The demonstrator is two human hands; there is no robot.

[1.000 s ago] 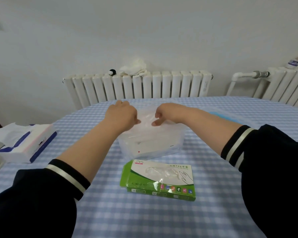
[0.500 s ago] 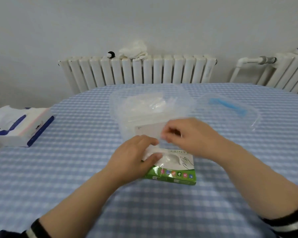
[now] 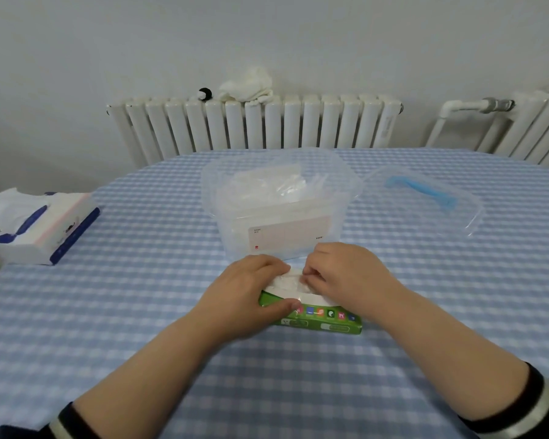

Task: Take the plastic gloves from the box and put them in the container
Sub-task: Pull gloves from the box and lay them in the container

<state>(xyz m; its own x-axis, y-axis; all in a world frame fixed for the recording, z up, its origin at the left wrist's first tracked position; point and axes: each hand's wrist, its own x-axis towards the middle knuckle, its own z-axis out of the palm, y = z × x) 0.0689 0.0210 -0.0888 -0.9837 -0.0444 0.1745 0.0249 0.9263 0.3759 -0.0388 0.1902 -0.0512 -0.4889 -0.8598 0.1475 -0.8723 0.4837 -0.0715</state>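
1. Head view, what changed: a second before, both hands were over the clear container [image 3: 279, 213], pressing gloves into it. By this moment they had come back down to the green glove box [image 3: 317, 315], which lay on the checked tablecloth [image 3: 140, 312] just in front of the container. That reads as one batch delivered and the next pull beginning, so the task was partway through.
2. Head view, hands: the left hand [image 3: 244, 296] gripped the box's left end, thumb along its near edge, steadying it. The right hand [image 3: 346, 277] had its fingers curled at the top opening, pinching what looked like a thin plastic glove [image 3: 290, 280]; how much film it held could not be told.
3. Head view, the rest: a loose heap of gloves already lay inside the container. Its lid [image 3: 425, 201] rested apart, to the right.
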